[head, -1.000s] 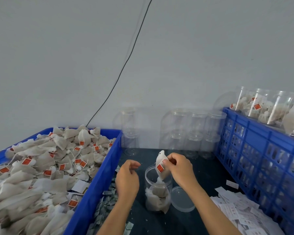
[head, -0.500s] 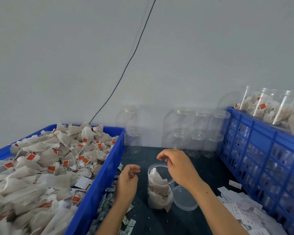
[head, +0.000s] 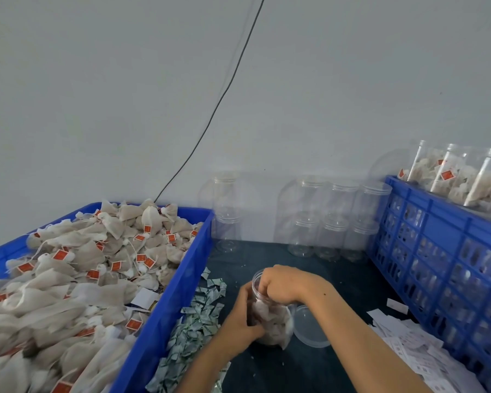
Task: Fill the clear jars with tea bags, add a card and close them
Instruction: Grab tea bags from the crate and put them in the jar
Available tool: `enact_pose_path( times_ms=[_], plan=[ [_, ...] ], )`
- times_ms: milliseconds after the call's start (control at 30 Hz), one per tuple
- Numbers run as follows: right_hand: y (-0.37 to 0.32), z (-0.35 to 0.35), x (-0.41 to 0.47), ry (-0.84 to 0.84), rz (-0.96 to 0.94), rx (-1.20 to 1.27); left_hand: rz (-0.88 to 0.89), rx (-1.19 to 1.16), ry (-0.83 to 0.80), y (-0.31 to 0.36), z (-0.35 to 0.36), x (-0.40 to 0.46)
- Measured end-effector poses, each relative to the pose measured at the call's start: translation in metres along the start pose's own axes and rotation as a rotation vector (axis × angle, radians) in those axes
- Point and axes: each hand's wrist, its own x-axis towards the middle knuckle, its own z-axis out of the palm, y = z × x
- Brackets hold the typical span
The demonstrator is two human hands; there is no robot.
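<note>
A clear jar (head: pixel 272 321) stands on the dark table between my arms, partly full of pale tea bags. My left hand (head: pixel 240 316) grips its left side. My right hand (head: pixel 284 285) covers the jar's mouth with its fingers curled down inside, pressing on the tea bags. The jar's clear lid (head: pixel 309 327) lies flat on the table just right of it. White cards (head: pixel 408 344) are heaped at the lower right. Loose tea bags with red tags (head: pixel 82 273) fill the blue bin (head: pixel 165 304) on the left.
Empty clear jars (head: pixel 329 219) are stacked against the wall behind. A tall blue crate (head: pixel 442 256) stands at the right with filled jars (head: pixel 448 177) on top. Small green-white packets (head: pixel 193 324) lie beside the bin. A black cable runs down the wall.
My right hand has dropped from above the jar into its mouth after letting go of a tea bag. My left hand has moved from beside the jar to grip it.
</note>
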Motion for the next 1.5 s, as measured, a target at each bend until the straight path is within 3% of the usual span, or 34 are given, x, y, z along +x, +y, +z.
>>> enact_pose_path(
  times_ms=[100,233,367,467,600,733,800,900,1000,1100,1200,1300,1400,1500],
  plan=[
    [0.014,0.006,-0.007,0.284,-0.065,0.141,-0.042,0.085,0.135,-0.005,-0.013,0.002],
    [0.036,0.026,-0.021,0.806,-0.112,0.738,-0.097,0.521,0.453,-0.021,-0.039,0.006],
    [0.063,0.065,-0.018,1.02,0.092,1.146,-0.233,0.928,0.457,-0.026,-0.043,0.01],
    [0.082,0.098,-0.014,1.048,0.289,1.285,-0.224,0.993,0.497,-0.024,-0.04,0.011],
    [0.092,0.13,-0.015,1.049,0.351,1.319,-0.184,0.931,0.562,-0.016,-0.039,0.012],
    [0.094,0.131,-0.016,1.141,0.291,1.246,0.014,0.5,0.735,0.016,-0.034,0.012],
    [0.093,0.128,-0.017,1.163,0.256,1.218,0.118,0.398,0.67,0.04,-0.029,0.015],
    [0.094,0.129,-0.019,1.17,0.239,1.198,0.229,0.511,0.471,0.068,-0.017,0.022],
    [0.094,0.132,-0.022,1.152,0.256,1.2,0.208,0.779,0.362,0.077,-0.006,0.03],
    [0.097,0.131,-0.026,1.166,0.274,1.204,0.173,0.916,0.343,0.07,0.002,0.034],
    [0.097,0.129,-0.03,1.183,0.313,1.176,0.256,0.898,0.468,0.064,0.005,0.031],
    [0.105,0.117,-0.033,1.211,0.389,1.103,0.331,0.673,0.547,0.057,0.004,0.029],
    [0.131,0.101,-0.033,1.172,0.5,0.922,0.259,0.041,0.338,0.046,0.012,0.024],
    [0.164,0.09,-0.03,1.01,0.641,0.656,0.233,-0.06,0.237,0.02,0.018,0.022]
  ],
)
